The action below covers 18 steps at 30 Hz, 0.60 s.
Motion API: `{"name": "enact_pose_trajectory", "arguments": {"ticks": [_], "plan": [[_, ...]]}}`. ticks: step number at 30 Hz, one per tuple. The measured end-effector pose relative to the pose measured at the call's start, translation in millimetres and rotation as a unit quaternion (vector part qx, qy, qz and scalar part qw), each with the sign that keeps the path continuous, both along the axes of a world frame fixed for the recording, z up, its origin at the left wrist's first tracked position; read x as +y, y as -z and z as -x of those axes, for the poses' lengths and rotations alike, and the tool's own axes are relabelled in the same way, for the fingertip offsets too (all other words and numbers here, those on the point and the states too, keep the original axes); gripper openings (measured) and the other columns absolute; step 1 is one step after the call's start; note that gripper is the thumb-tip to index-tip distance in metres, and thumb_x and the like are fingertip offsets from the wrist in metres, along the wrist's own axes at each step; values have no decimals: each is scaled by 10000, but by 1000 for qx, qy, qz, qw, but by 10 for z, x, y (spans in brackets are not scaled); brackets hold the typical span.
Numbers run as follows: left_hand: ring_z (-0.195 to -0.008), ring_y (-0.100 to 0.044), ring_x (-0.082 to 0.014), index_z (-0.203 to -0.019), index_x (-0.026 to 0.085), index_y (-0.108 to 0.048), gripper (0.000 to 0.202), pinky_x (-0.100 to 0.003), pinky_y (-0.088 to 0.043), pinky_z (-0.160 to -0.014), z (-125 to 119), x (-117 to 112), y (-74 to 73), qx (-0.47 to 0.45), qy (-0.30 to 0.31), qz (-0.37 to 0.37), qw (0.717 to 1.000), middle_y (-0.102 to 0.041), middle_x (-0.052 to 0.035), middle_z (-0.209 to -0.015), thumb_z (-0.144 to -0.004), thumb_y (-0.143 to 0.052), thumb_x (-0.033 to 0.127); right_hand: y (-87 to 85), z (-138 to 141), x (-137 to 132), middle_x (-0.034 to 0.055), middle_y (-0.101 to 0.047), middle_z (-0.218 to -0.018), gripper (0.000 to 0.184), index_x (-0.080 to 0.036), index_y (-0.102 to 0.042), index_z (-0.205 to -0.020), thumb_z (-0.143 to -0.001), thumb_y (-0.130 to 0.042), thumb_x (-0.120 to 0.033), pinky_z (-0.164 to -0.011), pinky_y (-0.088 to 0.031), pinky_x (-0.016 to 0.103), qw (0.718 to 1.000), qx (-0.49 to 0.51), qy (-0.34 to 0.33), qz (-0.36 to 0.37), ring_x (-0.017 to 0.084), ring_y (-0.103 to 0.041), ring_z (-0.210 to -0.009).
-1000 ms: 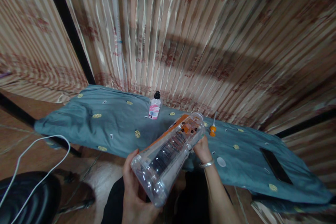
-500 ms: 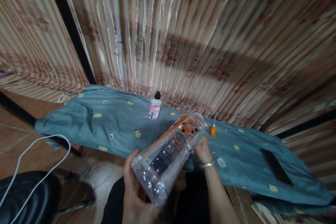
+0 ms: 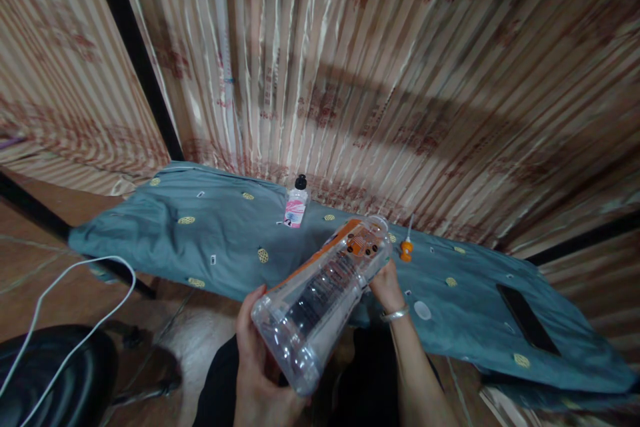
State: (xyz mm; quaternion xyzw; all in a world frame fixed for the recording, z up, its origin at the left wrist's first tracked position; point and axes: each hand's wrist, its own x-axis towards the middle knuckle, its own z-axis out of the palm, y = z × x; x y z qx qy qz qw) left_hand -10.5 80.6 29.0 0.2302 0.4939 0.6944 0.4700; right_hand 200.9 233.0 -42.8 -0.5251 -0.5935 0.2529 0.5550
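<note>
A large clear plastic bottle (image 3: 320,300), ribbed and glossy with an orange label near its neck, lies tilted in the air above the person's lap, its rounded base toward the camera. The left hand (image 3: 257,367) is wrapped around the base and the right hand (image 3: 387,283), a silver bangle (image 3: 395,313) on its wrist, is closed on the neck end. Beyond it a desk draped in soft teal cloth (image 3: 225,240) with yellow motifs carries a small black-capped bottle (image 3: 296,203), an orange nozzle (image 3: 406,250), a white disc (image 3: 423,310) and a flat black slab (image 3: 527,320), all before a shiny striped curtain (image 3: 375,80).
</note>
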Motion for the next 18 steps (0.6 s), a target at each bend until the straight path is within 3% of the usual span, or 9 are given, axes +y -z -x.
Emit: {"name": "enact_pose_trajectory", "arguments": {"ticks": [4,9,14,18], "plan": [[-1227,-688,-350,-1412,337,-476,1053,-551,-507,-1110,8,2,39,38,5,-20,999,-657,-53,-1285,-524,-1023,480,-32,8,-10,153,-771,-1243,711,-181,-642,-1345,-748,-850,-507,-1071,-573,559,1000,-7,6,4,347,-746,-1105],[-1292,-652,-368,-1410,333,-486,916,-578,-474,-1144,4,-1,50,3,13,-13,1000,-637,-76,-1333,-649,-946,551,-31,24,-12,141,-780,-1227,683,-190,-634,-1358,-778,-821,-497,-1063,-583,542,1000,7,5,-2,329,-756,-1081],[-1302,-649,-356,-1418,309,-477,853,-531,-522,-1105,22,4,83,-3,12,-13,1000,-628,-84,-1341,-721,-900,557,5,26,-6,131,-776,-1249,718,-199,-619,-1381,-757,-832,-485,-1046,-596,528,1000,4,13,1,332,-749,-1111],[-1280,-660,-371,-1419,320,-484,999,-524,-541,-1082,17,0,79,17,8,-22,1000,-640,-83,-1345,-574,-1000,460,-10,27,-9,140,-777,-1230,695,-194,-634,-1351,-752,-831,-487,-1027,-602,538,1000,3,14,3,343,-749,-1095]]}}
